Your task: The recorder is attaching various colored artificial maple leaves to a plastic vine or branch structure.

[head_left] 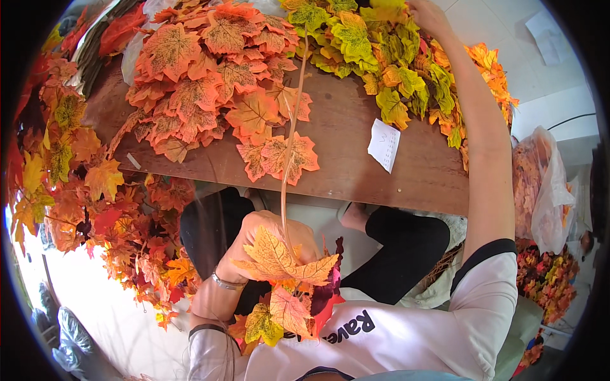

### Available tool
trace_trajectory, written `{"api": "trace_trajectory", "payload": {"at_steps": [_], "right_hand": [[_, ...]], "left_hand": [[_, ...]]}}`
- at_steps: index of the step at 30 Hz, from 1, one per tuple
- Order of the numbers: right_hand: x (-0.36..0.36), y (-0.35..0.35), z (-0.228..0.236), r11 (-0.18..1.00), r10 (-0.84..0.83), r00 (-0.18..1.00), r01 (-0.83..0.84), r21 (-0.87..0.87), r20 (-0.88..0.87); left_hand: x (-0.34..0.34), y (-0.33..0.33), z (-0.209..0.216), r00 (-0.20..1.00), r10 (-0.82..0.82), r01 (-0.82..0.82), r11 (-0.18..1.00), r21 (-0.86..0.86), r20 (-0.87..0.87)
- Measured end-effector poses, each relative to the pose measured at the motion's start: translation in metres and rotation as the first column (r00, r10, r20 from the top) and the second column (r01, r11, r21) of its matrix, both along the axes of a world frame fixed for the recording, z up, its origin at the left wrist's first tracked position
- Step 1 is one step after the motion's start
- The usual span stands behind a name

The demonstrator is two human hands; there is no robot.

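Note:
My left hand (276, 236) is closed round the thin brown stem of an artificial maple leaf garland, in front of my chest. From the fist, the bare stem (291, 143) runs up over the table edge to the far leaves. Orange, yellow, red and dark purple leaves (289, 308) hang from the garland below the fist. My right hand (432, 20) reaches to the far side of the table, at the yellow-green cloth leaves (397, 47). Its fingers are mostly hidden by the leaves and the picture's upper edge.
A pile of orange leaves (203, 82) covers the left of the brown table (343, 149). A white paper slip (384, 145) lies near its front edge. More leaf garlands (140, 235) hang at the left. A clear plastic bag (549, 197) of leaves stands at the right.

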State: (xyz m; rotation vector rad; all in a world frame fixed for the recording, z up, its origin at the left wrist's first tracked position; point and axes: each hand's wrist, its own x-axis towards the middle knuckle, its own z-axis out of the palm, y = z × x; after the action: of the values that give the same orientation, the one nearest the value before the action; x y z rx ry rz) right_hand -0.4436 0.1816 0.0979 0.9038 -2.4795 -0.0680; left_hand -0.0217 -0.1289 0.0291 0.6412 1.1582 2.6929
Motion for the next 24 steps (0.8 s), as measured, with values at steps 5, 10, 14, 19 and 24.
{"api": "trace_trajectory", "payload": {"at_steps": [5,10,14,19,24], "right_hand": [[0.003,0.025,0.017,0.966,-0.187,0.982,0.18,-0.183,-0.021],[0.021,0.063,0.015,0.717,0.038,0.934,0.222,-0.661,0.354],[0.037,0.083,0.015,0.492,0.112,0.896,0.325,-0.808,0.429],[0.091,0.057,-0.002,0.141,0.555,0.746,0.352,-0.925,0.368],[0.27,-0.053,-0.025,-0.211,0.899,0.414,0.701,-0.682,0.146]], "left_hand": [[-0.001,0.0,-0.001,0.999,0.034,-0.033,0.999,-0.016,0.013],[0.002,0.001,-0.001,0.998,0.055,-0.055,0.99,-0.127,0.0],[0.002,-0.001,-0.02,0.975,-0.218,0.209,0.961,0.18,0.035],[0.003,-0.001,-0.024,0.975,-0.16,0.163,0.987,-0.012,0.155],[0.011,0.002,-0.042,0.989,0.015,0.009,0.988,-0.153,0.15]]}}
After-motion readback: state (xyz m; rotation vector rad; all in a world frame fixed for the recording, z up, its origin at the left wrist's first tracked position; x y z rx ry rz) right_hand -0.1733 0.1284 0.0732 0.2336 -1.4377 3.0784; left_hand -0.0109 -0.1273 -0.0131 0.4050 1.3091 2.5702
